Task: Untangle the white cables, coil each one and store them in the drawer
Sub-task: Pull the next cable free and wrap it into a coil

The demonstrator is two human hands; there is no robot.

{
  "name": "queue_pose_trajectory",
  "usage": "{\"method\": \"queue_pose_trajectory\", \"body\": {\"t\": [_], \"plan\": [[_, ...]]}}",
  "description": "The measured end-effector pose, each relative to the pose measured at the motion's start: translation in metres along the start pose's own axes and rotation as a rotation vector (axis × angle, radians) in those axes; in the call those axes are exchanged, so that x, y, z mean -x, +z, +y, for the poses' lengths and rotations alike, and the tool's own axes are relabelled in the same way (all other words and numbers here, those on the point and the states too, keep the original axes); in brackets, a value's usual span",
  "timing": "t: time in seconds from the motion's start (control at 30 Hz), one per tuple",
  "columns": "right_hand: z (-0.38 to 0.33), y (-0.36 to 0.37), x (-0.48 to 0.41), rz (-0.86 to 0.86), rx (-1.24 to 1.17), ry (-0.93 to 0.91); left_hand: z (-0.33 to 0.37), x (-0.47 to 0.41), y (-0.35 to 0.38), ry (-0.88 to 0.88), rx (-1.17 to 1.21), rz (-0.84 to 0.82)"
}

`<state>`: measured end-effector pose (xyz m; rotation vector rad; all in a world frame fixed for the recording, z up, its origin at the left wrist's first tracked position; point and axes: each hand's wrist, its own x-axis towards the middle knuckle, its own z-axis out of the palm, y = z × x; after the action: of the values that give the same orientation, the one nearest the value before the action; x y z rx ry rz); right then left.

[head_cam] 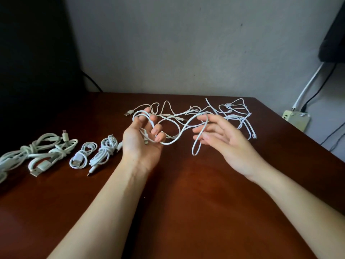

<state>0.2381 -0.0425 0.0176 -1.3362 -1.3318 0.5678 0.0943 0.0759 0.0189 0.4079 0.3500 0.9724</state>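
One white cable (183,126) runs between both hands above the brown table (186,193). My left hand (143,143), palm up, has its fingers curled round a loop of that cable, with a plug end lying in the palm. My right hand (222,137) pinches the cable near its fingertips, and a loop hangs down below it. Behind the hands, a tangle of white cables (231,113) lies spread on the table. Several coiled white cables (56,154) lie in a row at the left. No drawer is in view.
A dark panel fills the back left, with a grey wall behind the table. To the right of the table a cream power strip (296,119) sits with black and white cords going up to a dark object.
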Motion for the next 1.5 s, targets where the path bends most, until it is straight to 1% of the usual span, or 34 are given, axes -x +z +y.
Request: {"method": "queue_pose_trajectory", "body": {"t": [0.1, 0.27, 0.33, 0.47, 0.57, 0.63, 0.67, 0.73, 0.8, 0.87, 1.0, 1.07, 1.13, 1.2, 1.33, 1.43, 1.5], "plan": [[-0.004, 0.004, 0.002, -0.011, -0.012, -0.025, -0.005, 0.002, 0.004, -0.010, -0.138, -0.001], [-0.015, 0.006, 0.005, -0.058, 0.033, 0.001, -0.012, 0.004, 0.009, 0.036, -0.451, -0.018], [-0.021, 0.008, 0.007, -0.081, 0.033, -0.020, -0.016, 0.006, 0.009, 0.063, -0.601, -0.054], [-0.030, 0.012, 0.010, -0.101, -0.019, -0.036, -0.025, 0.011, 0.009, 0.181, -1.004, -0.107], [-0.027, 0.011, 0.013, -0.112, -0.051, -0.037, -0.030, 0.014, 0.011, 0.209, -1.142, -0.188], [-0.025, 0.010, 0.015, -0.098, 0.023, -0.112, -0.032, 0.015, 0.011, 0.200, -1.208, -0.253], [-0.025, 0.011, 0.016, -0.085, 0.087, -0.174, -0.032, 0.016, 0.012, 0.167, -1.214, -0.301], [-0.024, 0.011, 0.017, -0.034, 0.227, -0.296, -0.032, 0.020, 0.015, 0.035, -1.196, -0.378], [-0.026, 0.011, 0.016, 0.056, 0.380, -0.395, -0.032, 0.024, 0.017, -0.109, -1.184, -0.406], [-0.025, 0.010, 0.016, 0.128, 0.459, -0.436, -0.033, 0.024, 0.017, -0.185, -1.154, -0.451], [-0.019, 0.005, 0.014, 0.250, 0.508, -0.457, -0.032, 0.019, 0.014, -0.280, -1.004, -0.587], [-0.018, 0.005, 0.013, 0.322, 0.547, -0.472, -0.031, 0.021, 0.018, -0.337, -0.976, -0.638], [-0.017, 0.004, 0.013, 0.375, 0.559, -0.487, -0.031, 0.022, 0.019, -0.372, -0.948, -0.669], [-0.015, 0.003, 0.012, 0.390, 0.560, -0.488, -0.030, 0.023, 0.018, -0.379, -0.929, -0.708], [-0.011, 0.002, 0.009, 0.438, 0.611, -0.457, -0.024, 0.029, 0.012, -0.256, -1.078, -0.855], [-0.010, 0.002, 0.009, 0.442, 0.638, -0.473, -0.025, 0.027, 0.008, -0.235, -1.109, -0.832], [-0.008, 0.000, 0.008, 0.446, 0.641, -0.455, -0.027, 0.027, 0.009, -0.294, -1.058, -0.802]]}}
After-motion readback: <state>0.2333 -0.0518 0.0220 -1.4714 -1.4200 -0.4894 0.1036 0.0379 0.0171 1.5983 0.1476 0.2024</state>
